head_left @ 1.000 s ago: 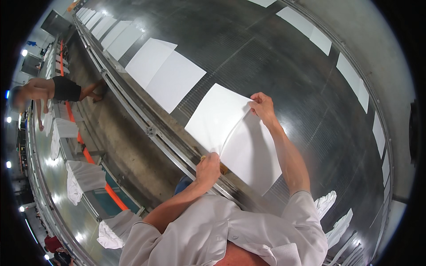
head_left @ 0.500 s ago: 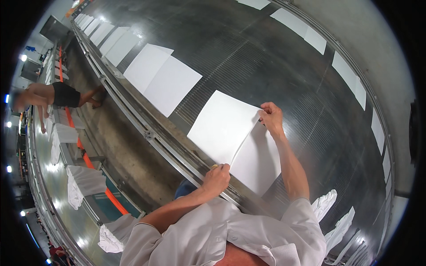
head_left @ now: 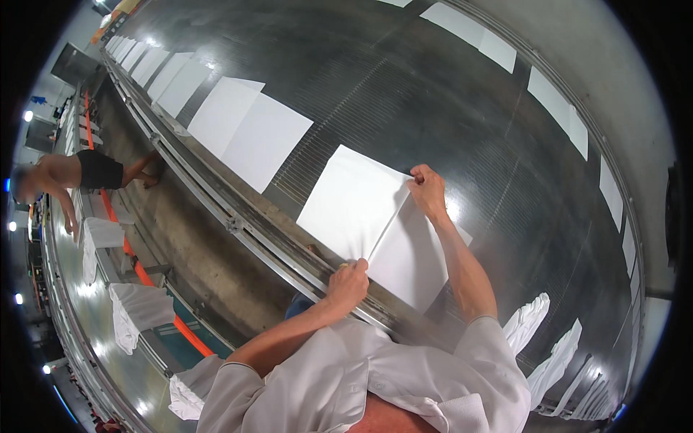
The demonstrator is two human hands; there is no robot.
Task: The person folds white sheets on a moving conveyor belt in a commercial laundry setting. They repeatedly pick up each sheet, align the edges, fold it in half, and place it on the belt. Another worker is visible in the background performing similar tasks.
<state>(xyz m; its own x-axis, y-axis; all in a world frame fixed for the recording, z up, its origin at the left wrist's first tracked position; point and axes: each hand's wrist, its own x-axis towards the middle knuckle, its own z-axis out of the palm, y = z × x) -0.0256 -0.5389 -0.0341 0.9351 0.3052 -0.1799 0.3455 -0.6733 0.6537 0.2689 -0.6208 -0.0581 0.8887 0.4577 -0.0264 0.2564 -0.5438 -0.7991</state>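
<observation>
Upper white panel (head_left: pixel 352 198) on dark table (head_left: pixel 447 108), extending up-left from both hands; long axis unclear, neither hand nearer. Left hand (head_left: pixel 348 283) pinches its near edge's rail-side end, right hand (head_left: pixel 427 193) pinches the far end. Lower white panel (head_left: pixel 411 263) beside that edge, overlap unclear. Count: two hands, two panels here, two neighbouring panels (head_left: pixel 266 142) up-left, one co-worker (head_left: pixel 99 170).

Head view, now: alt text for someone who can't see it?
The person's left hand and right hand pinch a white sheet along its near edge at a dark table. More white sheets line the table's edges; another person is at far left, beyond a metal rail.
</observation>
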